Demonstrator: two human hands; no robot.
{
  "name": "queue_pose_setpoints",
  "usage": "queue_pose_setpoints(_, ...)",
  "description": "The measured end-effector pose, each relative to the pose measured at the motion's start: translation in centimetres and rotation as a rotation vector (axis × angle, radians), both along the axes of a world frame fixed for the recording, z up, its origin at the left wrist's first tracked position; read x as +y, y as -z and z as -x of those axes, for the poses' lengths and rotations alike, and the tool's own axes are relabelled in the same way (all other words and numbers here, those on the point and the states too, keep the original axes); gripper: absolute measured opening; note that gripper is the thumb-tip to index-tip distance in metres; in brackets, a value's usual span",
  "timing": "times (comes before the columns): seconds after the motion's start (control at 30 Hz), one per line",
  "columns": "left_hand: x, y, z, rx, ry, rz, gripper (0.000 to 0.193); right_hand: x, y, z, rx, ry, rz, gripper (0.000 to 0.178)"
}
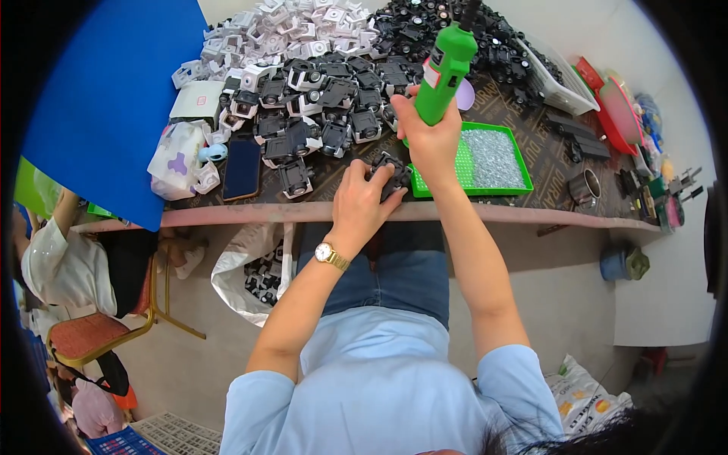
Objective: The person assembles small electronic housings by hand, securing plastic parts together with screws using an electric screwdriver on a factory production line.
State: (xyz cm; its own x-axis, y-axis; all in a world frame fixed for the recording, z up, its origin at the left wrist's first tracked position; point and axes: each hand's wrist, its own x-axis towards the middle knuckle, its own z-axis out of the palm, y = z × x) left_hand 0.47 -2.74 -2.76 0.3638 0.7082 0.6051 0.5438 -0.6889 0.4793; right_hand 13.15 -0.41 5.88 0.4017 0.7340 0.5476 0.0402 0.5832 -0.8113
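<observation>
Left hand point(356, 201): you are gripping one black part point(388, 174). Right hand point(434, 144): you are clasping one green power screwdriver point(446, 76).

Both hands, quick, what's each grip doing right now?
Left hand: closed, fingers holding a small black plastic part.
Right hand: closed around a green handheld power tool, its cord at the top.

A small black part point(391, 174) is held at the table's point(550, 174) edge by the left hand point(359, 201). A green tool point(444, 80) is gripped by the right hand point(434, 140). Black-and-white parts point(337, 95) are heaped beyond.
</observation>
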Motion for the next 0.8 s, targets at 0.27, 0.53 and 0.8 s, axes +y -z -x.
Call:
queue_pose_setpoints(0.27,-0.1,-0.1,0.3,-0.014,-0.003,0.039,0.041,0.5,-1.3,-0.5,0.021,-0.144,0.045,0.035)
queue_pose_setpoints(0.53,0.1,-0.1,0.2,-0.011,-0.020,-0.022,0.040,0.9,-3.7,-2.5,0.002,-0.157,-0.147,0.033)
queue_pose_setpoints(0.8,0.0,-0.2,-0.2,0.011,-0.003,-0.016,0.040,5.5,0.7,-4.7,-0.066,0.038,-0.047,0.039)
